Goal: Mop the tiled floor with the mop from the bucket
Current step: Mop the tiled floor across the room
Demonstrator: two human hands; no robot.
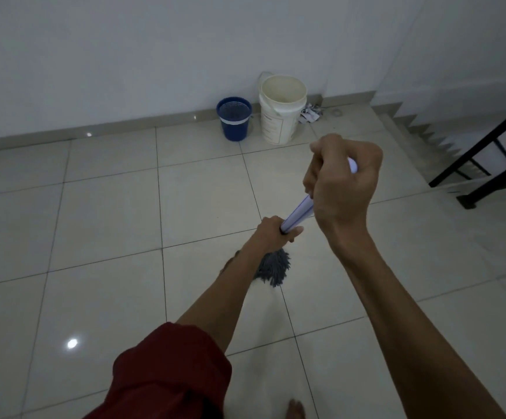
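Head view: the right hand point(342, 179) grips the top end of the pale mop handle point(298, 211), and the left hand point(276, 228) is wrapped round it lower down. The grey mop head point(273, 267) rests mid-way across the tiled floor point(109, 213). The white bucket point(282, 116) stands at the floor's far edge, just beside a blue basket point(234, 119).

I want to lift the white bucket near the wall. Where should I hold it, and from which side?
Likely the near rim of the white bucket, from above: it stands upright and open, wall behind, blue basket and crumpled paper close beside it.
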